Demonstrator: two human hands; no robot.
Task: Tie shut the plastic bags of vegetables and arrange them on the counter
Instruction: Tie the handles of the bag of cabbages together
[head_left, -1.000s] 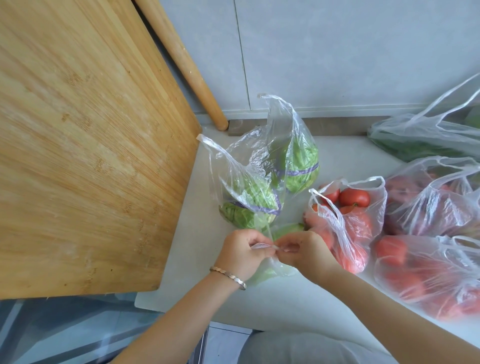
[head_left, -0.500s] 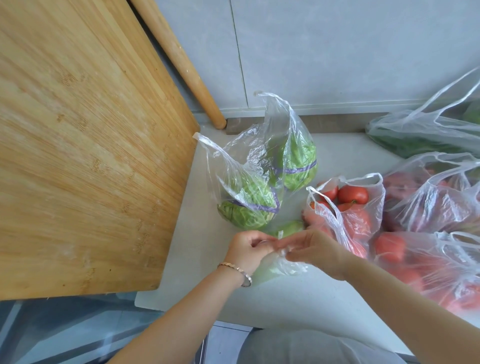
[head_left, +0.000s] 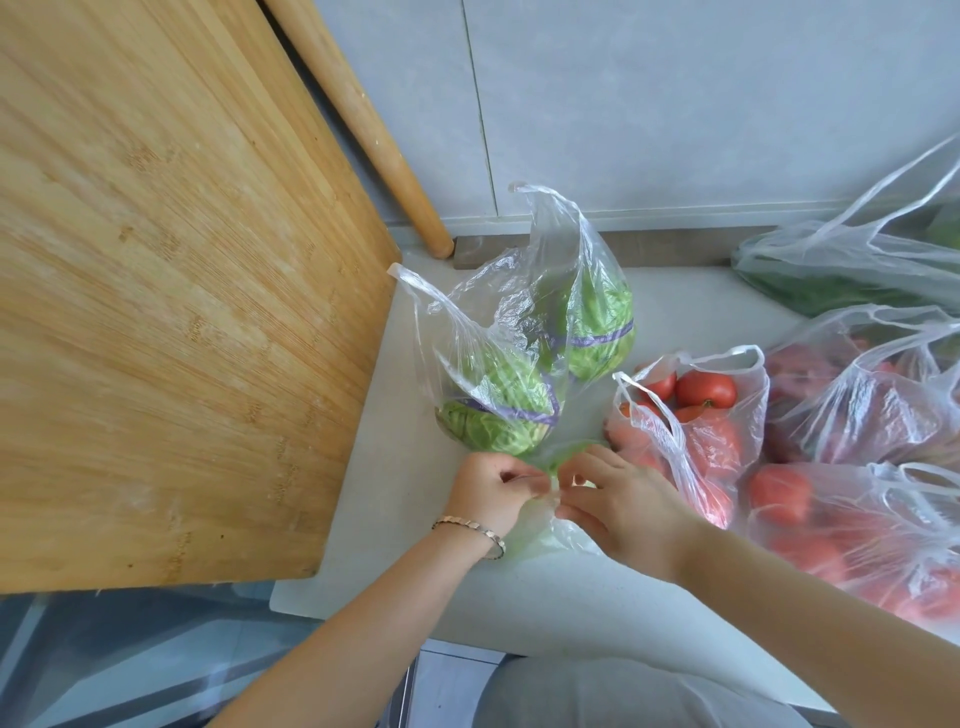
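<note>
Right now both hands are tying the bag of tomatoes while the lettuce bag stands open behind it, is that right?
Not quite. The head view shows the left hand and right hand pinching a small bag of something green, not tomatoes. The lettuce bag does stand open behind it.

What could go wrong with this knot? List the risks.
1. The left hand and right hand pinch thin film on the small green bag; a hard pull might tear it.
2. The open tomato bag sits against the right hand; a bump could spill tomatoes.
</note>
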